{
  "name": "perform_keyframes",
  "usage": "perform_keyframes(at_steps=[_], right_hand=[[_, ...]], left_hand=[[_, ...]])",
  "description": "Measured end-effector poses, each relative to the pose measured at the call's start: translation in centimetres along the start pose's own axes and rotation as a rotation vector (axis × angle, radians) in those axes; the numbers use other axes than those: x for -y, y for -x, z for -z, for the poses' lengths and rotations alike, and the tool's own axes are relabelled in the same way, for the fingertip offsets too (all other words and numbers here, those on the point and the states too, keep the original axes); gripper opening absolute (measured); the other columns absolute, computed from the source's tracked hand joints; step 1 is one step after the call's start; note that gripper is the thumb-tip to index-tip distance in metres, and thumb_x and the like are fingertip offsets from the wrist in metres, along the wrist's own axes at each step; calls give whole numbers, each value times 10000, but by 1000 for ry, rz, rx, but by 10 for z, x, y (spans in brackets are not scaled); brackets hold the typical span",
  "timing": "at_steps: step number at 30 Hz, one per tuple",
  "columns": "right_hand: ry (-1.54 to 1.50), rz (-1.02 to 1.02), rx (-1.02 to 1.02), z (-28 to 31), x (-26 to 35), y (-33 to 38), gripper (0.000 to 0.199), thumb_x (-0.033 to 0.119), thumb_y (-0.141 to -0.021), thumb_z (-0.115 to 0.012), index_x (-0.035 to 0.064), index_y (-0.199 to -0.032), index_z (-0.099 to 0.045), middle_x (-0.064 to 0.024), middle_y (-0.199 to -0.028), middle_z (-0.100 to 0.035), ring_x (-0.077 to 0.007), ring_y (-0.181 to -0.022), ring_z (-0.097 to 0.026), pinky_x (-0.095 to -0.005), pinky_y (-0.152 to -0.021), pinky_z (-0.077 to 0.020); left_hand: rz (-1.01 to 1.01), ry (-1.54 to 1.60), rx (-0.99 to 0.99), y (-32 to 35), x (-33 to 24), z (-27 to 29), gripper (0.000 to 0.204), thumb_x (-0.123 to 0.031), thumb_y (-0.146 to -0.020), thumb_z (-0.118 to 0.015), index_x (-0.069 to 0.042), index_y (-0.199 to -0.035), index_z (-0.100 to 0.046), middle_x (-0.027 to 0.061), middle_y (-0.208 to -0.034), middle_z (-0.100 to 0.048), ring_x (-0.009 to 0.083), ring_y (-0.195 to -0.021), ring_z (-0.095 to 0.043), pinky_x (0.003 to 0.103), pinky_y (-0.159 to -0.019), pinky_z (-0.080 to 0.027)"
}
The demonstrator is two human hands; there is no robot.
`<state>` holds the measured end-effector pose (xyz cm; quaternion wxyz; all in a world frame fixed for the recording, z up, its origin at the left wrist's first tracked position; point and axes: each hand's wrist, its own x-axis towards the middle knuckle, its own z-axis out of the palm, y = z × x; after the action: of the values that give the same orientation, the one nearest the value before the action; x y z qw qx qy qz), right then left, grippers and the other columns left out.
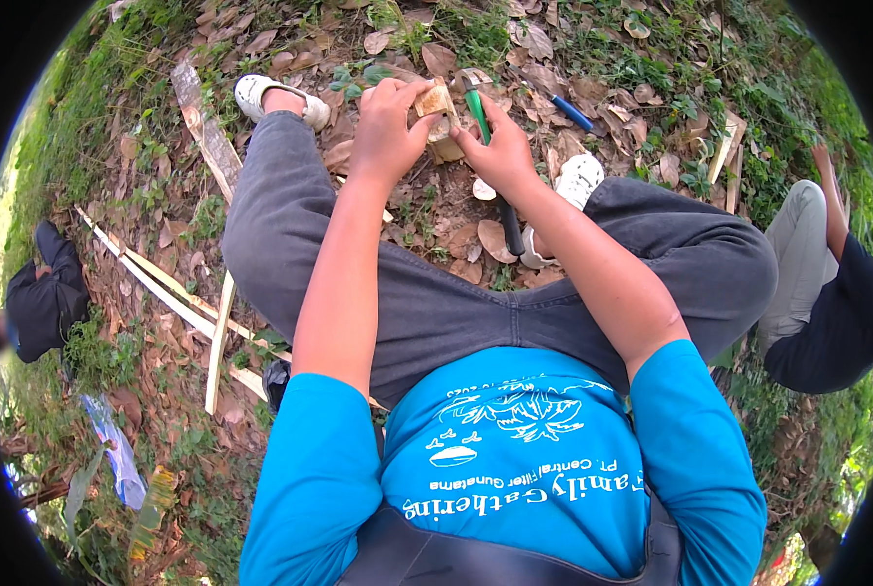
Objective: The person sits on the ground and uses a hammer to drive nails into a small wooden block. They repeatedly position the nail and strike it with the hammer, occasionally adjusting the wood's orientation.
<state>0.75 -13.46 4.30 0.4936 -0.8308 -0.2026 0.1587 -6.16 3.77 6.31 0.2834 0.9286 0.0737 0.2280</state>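
Between the person's spread knees, over leaf-strewn ground, the left hand (pixel 387 122) is clenched around the near side of a small pale block of wood (pixel 437 104), fingers curled over its top edge and thumb toward the body. Just to the right of that hand, touching the same block, the right hand (pixel 500 146) grips a green-handled tool (pixel 476 109), whose upper end rises past the knuckles beside the wood while a dark shaft (pixel 510 227) runs down from under the palm toward the lap; whether the two are one piece cannot be told. Directly below the block, a short stump-like piece of wood (pixel 445 148) stands on the dry leaves. Beyond the right hand, a blue pen-like stick (pixel 573 113) lies among the leaves, and a white shoe (pixel 580 179) sits just right of the wrist. Left of the left forearm, well apart, long split strips of light wood (pixel 177 293) lie crossed on the ground. Further right, another person (pixel 832 293) in dark clothes crouches.
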Motion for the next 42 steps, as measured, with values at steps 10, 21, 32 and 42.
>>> perform_keyframes(at_steps=[10,21,32,42], right_hand=[[-103,218,-75,44,71,7,477,260,-1019,-625,0,-1411,-547,-30,-835,-619,-86,-747,-544,-279,-689,-473],[-87,147,118,64,67,36,485,226,-1037,-614,-16,-1446,-520,-6,-892,-619,-46,-723,-517,-219,-644,-434],[-243,-12,75,35,33,5,389,218,-922,-769,-5,-1200,-613,17,-848,-602,-38,-748,-523,-216,-672,-445],[-265,-82,220,47,28,-14,508,178,-817,-876,45,-1248,-641,137,-648,-424,18,-573,-350,-186,-533,-264]], left_hand=[[-3,83,-13,-1,7,6,439,-151,-740,-832,-79,-1158,-719,111,-1076,-681,338,-1073,-606,426,-961,-467],[0,157,34,9,8,8,533,-183,-743,-834,-108,-1245,-674,102,-1152,-664,333,-1142,-570,427,-1023,-433],[7,205,4,20,-7,6,585,-209,-748,-842,-53,-1270,-627,127,-1268,-639,345,-1221,-557,445,-1086,-418],[11,246,109,5,-14,9,656,-126,-714,-848,-80,-1311,-580,122,-1299,-576,349,-1246,-529,445,-1060,-463]])
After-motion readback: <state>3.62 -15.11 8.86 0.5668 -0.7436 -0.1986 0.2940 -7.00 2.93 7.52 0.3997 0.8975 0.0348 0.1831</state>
